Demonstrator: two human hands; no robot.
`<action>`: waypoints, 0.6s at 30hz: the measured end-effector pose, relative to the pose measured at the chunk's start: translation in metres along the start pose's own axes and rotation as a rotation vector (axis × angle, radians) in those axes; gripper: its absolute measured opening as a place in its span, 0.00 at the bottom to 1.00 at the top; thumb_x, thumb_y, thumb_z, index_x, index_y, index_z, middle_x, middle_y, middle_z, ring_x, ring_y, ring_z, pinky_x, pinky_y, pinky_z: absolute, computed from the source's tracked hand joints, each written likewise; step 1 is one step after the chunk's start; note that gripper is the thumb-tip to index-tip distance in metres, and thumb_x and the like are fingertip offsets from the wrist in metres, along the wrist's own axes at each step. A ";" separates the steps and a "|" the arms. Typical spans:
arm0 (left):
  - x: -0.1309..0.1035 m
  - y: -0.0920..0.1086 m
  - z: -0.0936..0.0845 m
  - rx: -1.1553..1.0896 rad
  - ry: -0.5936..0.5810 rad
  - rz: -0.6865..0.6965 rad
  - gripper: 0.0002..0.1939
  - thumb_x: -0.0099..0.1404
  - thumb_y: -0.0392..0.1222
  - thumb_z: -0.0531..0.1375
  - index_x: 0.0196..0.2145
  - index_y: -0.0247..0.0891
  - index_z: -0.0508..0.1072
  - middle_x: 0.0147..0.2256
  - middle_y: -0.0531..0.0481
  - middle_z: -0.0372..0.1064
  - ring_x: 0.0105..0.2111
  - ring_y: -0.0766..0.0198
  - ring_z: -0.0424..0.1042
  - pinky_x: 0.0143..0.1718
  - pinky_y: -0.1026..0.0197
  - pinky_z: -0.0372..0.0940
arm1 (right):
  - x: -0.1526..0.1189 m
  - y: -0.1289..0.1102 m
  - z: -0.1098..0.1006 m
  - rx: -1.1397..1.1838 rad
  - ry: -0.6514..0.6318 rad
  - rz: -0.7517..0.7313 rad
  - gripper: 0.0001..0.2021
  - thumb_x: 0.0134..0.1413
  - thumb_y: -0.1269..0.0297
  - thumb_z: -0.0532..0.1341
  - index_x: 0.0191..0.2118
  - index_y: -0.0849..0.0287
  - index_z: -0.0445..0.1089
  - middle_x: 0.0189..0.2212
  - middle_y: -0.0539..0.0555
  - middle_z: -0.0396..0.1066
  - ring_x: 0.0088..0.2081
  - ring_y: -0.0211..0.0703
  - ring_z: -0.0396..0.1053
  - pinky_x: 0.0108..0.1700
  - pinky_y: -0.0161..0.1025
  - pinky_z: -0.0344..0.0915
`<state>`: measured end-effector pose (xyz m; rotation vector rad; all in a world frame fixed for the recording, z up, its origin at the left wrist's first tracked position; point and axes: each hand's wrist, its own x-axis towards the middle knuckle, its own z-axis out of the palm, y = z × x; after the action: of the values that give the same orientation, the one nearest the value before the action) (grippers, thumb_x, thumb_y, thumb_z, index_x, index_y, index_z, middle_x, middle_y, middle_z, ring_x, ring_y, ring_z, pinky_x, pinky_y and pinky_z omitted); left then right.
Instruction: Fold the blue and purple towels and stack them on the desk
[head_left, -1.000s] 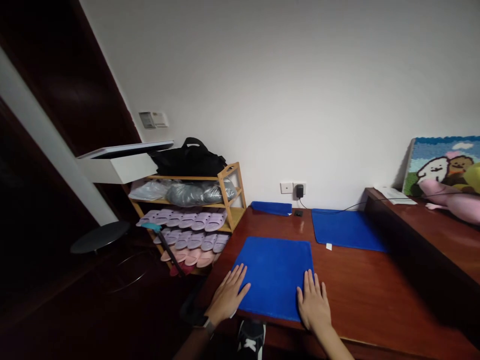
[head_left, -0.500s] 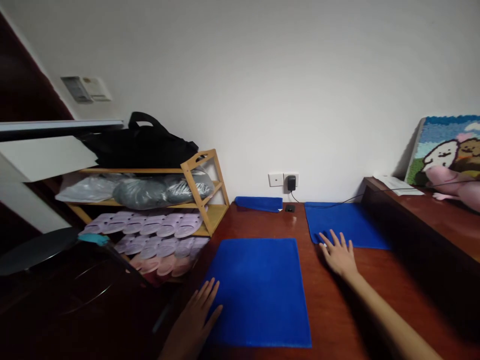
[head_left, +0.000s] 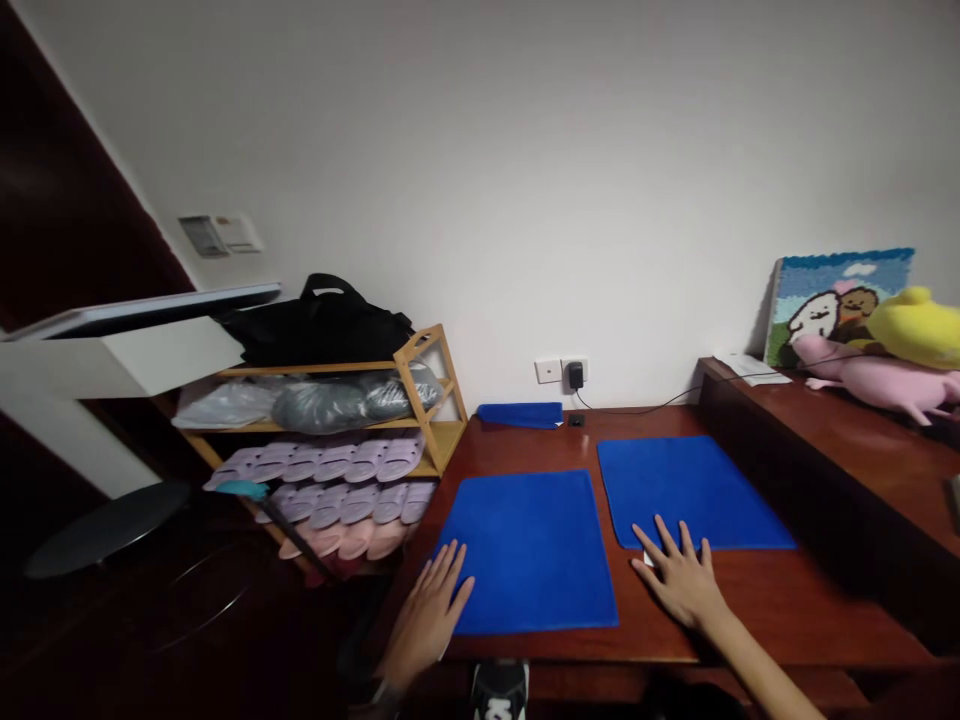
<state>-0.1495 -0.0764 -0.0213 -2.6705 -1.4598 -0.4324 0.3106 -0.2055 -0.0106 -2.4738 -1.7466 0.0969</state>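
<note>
Two blue cloths lie flat on the reddish-brown table. On the left cloth point(head_left: 536, 550), my left hand point(head_left: 431, 605) rests at the lower left edge, fingers stretched out. My right hand point(head_left: 682, 580) lies with fingers spread over the near edge of the right cloth point(head_left: 690, 485). A small white tag point(head_left: 649, 559) shows beside its thumb and fingers. A folded blue cloth point(head_left: 520, 414) sits at the back of the table against the wall. Neither hand grips anything.
A wooden rack point(head_left: 442, 440) with lilac slippers point(head_left: 367, 458) and a black bag point(head_left: 322, 325) stands left. A black adapter point(head_left: 575, 375) trails a cable from the wall socket. On the right ledge sit a pink plush toy point(head_left: 885, 380), a yellow plush and a picture point(head_left: 840, 300).
The right cloth has come nearer the table's front edge, away from the wall, along with my right hand. My left hand stays at the left cloth's edge. The view has shifted.
</note>
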 end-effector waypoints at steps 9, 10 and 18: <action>0.004 0.019 -0.026 -0.007 -0.077 -0.042 0.29 0.77 0.52 0.45 0.70 0.42 0.56 0.70 0.44 0.52 0.70 0.55 0.50 0.70 0.43 0.50 | -0.097 -0.028 0.003 0.071 0.052 0.002 0.32 0.63 0.33 0.48 0.69 0.31 0.50 0.74 0.47 0.44 0.73 0.69 0.37 0.68 0.73 0.33; 0.002 0.020 -0.027 -0.006 -0.068 -0.042 0.28 0.77 0.50 0.45 0.70 0.41 0.58 0.70 0.44 0.54 0.70 0.55 0.51 0.70 0.44 0.51 | -0.102 -0.029 0.002 0.082 0.064 -0.007 0.31 0.63 0.34 0.49 0.69 0.30 0.51 0.74 0.47 0.44 0.73 0.68 0.38 0.68 0.73 0.33; -0.055 -0.003 -0.027 -0.047 0.089 0.159 0.26 0.73 0.53 0.53 0.67 0.56 0.63 0.66 0.54 0.63 0.64 0.56 0.65 0.62 0.53 0.67 | -0.110 -0.054 -0.011 0.184 0.117 -0.143 0.30 0.63 0.40 0.53 0.69 0.37 0.58 0.72 0.51 0.51 0.72 0.70 0.43 0.68 0.74 0.39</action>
<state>-0.1855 -0.1245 -0.0104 -2.7382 -1.2176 -0.5701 0.2245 -0.2918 0.0054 -2.1759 -1.7726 0.0932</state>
